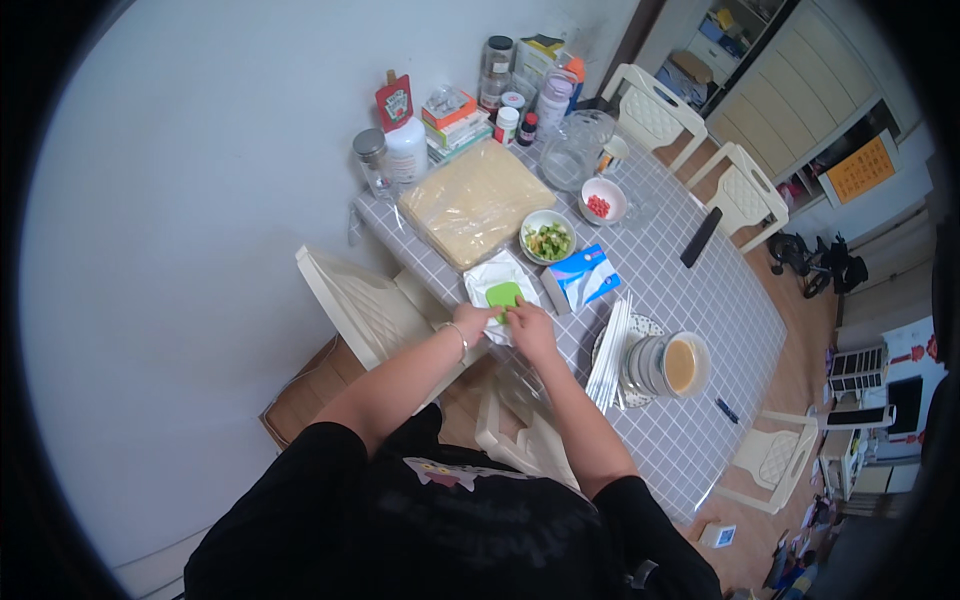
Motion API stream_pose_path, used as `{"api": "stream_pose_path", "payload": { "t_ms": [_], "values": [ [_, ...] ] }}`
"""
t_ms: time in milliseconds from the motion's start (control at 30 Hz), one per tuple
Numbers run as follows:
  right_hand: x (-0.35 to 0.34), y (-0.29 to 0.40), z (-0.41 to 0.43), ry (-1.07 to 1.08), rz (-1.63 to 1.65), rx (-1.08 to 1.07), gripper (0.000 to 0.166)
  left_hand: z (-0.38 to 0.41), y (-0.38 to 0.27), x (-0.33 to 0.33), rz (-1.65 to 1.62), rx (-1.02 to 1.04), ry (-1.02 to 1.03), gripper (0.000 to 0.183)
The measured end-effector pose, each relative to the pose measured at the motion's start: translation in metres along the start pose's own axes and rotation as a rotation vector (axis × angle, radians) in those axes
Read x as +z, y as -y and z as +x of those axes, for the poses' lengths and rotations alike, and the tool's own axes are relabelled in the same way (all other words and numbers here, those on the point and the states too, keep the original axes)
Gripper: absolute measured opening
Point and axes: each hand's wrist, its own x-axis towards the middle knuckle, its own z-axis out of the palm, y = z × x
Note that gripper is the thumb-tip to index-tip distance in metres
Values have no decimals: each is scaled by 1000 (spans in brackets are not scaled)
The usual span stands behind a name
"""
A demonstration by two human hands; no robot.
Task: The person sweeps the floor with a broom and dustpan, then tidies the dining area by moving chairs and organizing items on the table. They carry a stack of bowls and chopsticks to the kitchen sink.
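A small green square piece [503, 295], its material unclear, lies on crumpled white paper or film [480, 276] at the near left edge of the table. The fingers of my left hand [474, 322] touch its lower left edge. My right hand [531, 330] has its fingertips on its lower right side. Whether either hand pinches it is hard to tell. Just beyond are a white bowl of chopped greens [548, 237], a blue and white box [582, 277] and a plastic-wrapped stack of pale yellow sheets [478, 201].
Right of my hands, white sticks [611, 352] rest on a patterned plate beside stacked bowls [651, 366] topped by tan contents. Jars and bottles [554, 101] line the wall side. A bowl with red pieces [602, 201] and a glass pitcher [564, 166] stand farther back. Cream chairs [375, 307] surround the table.
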Motion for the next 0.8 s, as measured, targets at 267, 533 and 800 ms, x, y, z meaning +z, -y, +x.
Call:
{"api": "stream_pose_path", "payload": {
  "t_ms": [267, 533, 800],
  "values": [
    [-10, 11, -16, -478, 571, 73, 70, -35, -27, -13, 211, 270, 223, 30],
    [-31, 69, -11, -229, 1735, 465, 38, -111, -76, -57, -189, 238, 398, 41],
    [-79, 82, 0, -353, 1361, 373, 33, -86, -134, -80, -441, 331, 524, 45]
  ]
}}
